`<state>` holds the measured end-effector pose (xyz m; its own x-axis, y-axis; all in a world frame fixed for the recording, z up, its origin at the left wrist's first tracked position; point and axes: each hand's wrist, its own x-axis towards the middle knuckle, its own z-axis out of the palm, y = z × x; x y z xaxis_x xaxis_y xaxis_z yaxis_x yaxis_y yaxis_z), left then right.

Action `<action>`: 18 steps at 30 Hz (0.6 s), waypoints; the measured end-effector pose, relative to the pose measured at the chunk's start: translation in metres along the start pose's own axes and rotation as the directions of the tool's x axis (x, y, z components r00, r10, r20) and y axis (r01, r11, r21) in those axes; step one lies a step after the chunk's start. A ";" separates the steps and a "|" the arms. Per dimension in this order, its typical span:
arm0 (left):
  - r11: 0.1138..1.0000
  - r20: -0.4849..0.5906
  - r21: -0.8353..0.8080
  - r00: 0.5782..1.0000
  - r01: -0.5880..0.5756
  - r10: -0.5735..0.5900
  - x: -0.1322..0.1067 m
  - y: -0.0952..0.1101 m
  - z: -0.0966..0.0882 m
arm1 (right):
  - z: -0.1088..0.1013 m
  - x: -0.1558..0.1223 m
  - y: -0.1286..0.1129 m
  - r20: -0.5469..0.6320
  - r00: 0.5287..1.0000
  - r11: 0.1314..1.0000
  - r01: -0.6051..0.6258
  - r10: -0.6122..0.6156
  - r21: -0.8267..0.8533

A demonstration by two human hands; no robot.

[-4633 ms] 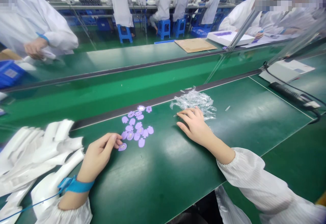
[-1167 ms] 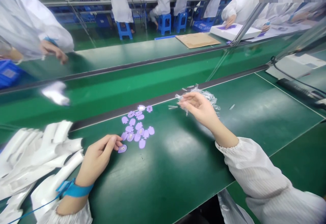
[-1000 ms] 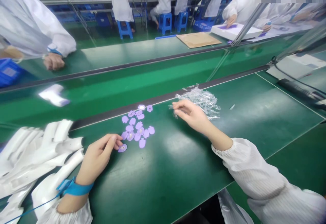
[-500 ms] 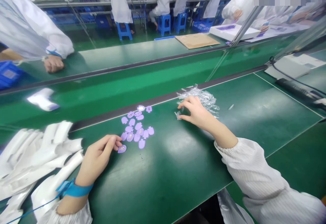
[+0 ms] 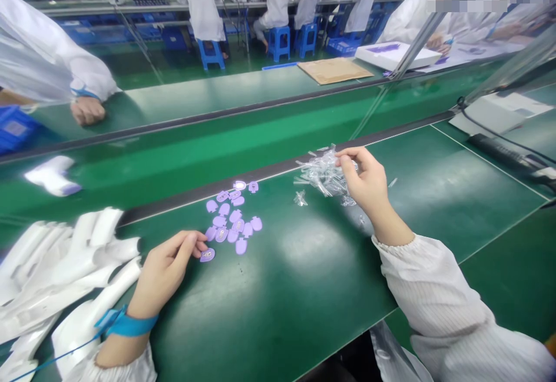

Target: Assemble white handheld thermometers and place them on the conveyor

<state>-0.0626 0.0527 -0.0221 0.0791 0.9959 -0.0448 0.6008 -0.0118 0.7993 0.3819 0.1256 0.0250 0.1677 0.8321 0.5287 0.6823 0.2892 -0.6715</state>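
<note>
My left hand [image 5: 171, 260] rests on the green work surface, fingers curled together, the fingertips at a small purple plastic piece [image 5: 207, 255]. Whether anything is inside those fingers is hidden. Several more flat purple pieces [image 5: 236, 215], rounded with a small tab, lie scattered just beyond; some carry metal-looking parts. My right hand [image 5: 367, 179] reaches over a pile of small clear plastic pieces [image 5: 322, 170], thumb and forefinger pinched together at its right side. A small clump of clear plastic [image 5: 300, 198] lies apart on the near left of the pile.
White curved plastic housings [image 5: 95, 237] are heaped at my left. A green conveyor belt [image 5: 208, 144] runs beyond the table, carrying a white housing [image 5: 54, 174]. Across it are a co-worker's hand [image 5: 88, 110], a cardboard sheet [image 5: 334, 70] and a metal post [image 5: 417, 46].
My right hand has moved right and away from me, from the small clump to the pile's right side, its fingers closing. The housing on the belt has shifted left. My left hand stays put.
</note>
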 end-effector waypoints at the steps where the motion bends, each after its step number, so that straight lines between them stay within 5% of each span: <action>1: 1.000 -0.001 -0.001 1.000 -0.003 0.003 0.000 0.000 0.000 | -0.002 0.001 0.002 -0.027 0.999 0.999 -0.031 0.031 0.015; 8: 1.000 0.000 -0.005 1.000 -0.013 0.013 0.002 0.002 0.001 | -0.027 -0.003 0.049 -0.095 0.995 0.988 -0.048 0.034 -0.146; 13: 1.000 0.004 -0.006 1.000 -0.028 0.028 0.002 0.001 0.002 | -0.053 -0.009 0.101 -0.149 0.967 0.938 -0.240 0.208 -0.248; 18: 1.000 0.014 -0.013 1.000 -0.016 0.016 0.002 -0.001 0.004 | -0.048 -0.010 0.116 -0.038 0.959 0.935 -0.281 0.280 -0.218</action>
<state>-0.0596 0.0548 -0.0251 0.0998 0.9942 -0.0401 0.5894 -0.0266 0.8074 0.4937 0.1288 -0.0335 0.3786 0.8612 0.3391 0.7458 -0.0669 -0.6628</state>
